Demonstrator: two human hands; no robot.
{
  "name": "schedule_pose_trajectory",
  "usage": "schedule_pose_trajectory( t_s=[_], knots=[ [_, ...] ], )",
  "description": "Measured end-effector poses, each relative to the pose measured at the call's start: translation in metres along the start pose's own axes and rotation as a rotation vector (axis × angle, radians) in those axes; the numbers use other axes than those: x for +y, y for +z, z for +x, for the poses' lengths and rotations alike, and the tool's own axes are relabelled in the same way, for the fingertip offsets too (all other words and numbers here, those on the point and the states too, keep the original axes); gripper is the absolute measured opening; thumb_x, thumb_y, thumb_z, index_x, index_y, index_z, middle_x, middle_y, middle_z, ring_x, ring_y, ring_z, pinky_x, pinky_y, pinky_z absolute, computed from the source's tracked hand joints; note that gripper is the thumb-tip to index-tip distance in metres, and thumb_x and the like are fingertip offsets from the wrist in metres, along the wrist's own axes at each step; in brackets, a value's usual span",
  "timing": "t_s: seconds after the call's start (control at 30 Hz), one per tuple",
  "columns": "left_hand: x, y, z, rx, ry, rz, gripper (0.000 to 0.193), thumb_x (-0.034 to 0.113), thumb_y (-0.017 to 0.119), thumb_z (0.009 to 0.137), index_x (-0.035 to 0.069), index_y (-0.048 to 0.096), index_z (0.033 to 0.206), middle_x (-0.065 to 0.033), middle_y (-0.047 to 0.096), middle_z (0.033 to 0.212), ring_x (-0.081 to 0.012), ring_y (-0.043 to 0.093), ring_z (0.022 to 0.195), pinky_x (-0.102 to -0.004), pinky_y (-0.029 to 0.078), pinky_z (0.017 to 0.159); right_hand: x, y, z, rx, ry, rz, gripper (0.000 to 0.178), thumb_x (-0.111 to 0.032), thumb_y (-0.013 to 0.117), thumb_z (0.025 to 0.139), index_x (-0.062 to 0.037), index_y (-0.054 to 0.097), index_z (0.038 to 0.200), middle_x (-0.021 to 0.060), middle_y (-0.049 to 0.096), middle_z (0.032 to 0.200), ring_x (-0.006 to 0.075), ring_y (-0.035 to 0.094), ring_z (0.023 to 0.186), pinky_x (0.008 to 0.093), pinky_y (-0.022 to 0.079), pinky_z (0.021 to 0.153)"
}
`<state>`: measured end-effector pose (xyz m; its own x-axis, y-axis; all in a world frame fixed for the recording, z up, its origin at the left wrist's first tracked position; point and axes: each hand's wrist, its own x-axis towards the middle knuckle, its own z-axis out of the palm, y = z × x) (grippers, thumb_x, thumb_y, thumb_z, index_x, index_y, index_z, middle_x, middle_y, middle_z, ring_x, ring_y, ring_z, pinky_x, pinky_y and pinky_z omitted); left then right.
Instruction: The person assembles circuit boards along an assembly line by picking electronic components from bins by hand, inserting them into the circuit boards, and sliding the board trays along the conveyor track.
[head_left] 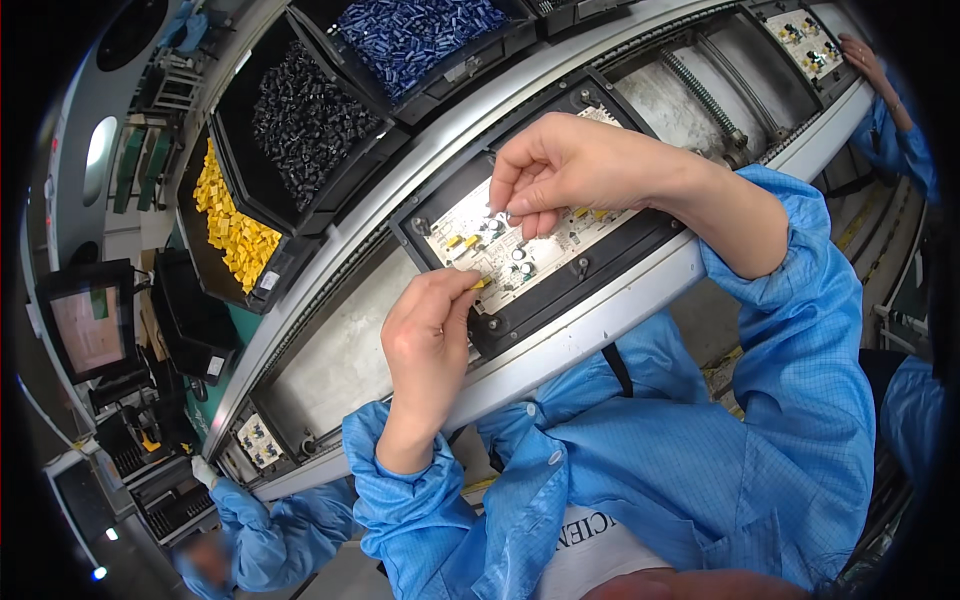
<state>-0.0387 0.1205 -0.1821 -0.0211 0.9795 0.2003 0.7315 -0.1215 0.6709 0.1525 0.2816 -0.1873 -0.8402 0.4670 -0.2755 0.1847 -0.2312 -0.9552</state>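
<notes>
A pale circuit board [546,270] lies in a black carrier frame [540,318] on the conveyor in front of me. On the board stand small yellow block components [462,242] and round capacitors [518,254]. At its near left corner my left hand [430,330] is closed, thumb and forefinger pinching a small yellow component [479,284] at the board's surface. Over the board's middle my right hand [570,172] is closed in a pinch, its fingertips close above the surface. What sits between those fingertips is too small to name. Part of the board is hidden under this hand.
Beyond the rail stand black bins of yellow components [232,225], black components [310,125] and blue components [415,40]. Other boards sit on the conveyor at far right [803,45] and lower left [258,440]. A co-worker's gloved hand [204,471] and another person's hand [862,58] are near them.
</notes>
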Motion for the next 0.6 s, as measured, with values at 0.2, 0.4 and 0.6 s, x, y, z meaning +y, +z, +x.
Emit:
schedule_pose_trajectory(
  t_s=[0.2,0.4,0.6],
  knots=[
    [0.0,0.004,-0.001,-0.047,-0.046,0.044,0.012,-0.009,0.067,0.081,-0.001,0.068,0.091,-0.0101,0.067,0.089,-0.0186,0.065,0.077,-0.0272,0.052,0.069,-0.003,-0.005,-0.003,-0.023,0.014,-0.04,0.014,-0.004,0.062,0.091,0.0062,0.066,0.1,0.0092,0.069,0.081,0.0099,0.068,0.074,0.0199,0.055,0.064],
    [0.004,0.006,0.007,-0.105,0.041,0.205,0.014,-0.007,0.07,0.075,-0.002,0.067,0.088,-0.0119,0.063,0.095,-0.0251,0.062,0.085,-0.0335,0.051,0.074,-0.002,-0.006,-0.003,0.018,-0.001,-0.198,0.012,-0.005,0.063,0.091,0.0037,0.069,0.098,0.0074,0.069,0.078,0.0091,0.067,0.072,0.0208,0.054,0.063],
    [0.008,0.011,0.015,-0.116,0.16,0.316,0.019,-0.004,0.072,0.067,-0.002,0.066,0.085,-0.0155,0.061,0.103,-0.0332,0.059,0.093,-0.0405,0.05,0.079,-0.005,-0.004,-0.008,-0.006,-0.085,-0.3,0.013,-0.004,0.062,0.09,0.0046,0.068,0.098,0.008,0.069,0.079,0.01,0.067,0.072,0.0229,0.055,0.064]
  ],
)
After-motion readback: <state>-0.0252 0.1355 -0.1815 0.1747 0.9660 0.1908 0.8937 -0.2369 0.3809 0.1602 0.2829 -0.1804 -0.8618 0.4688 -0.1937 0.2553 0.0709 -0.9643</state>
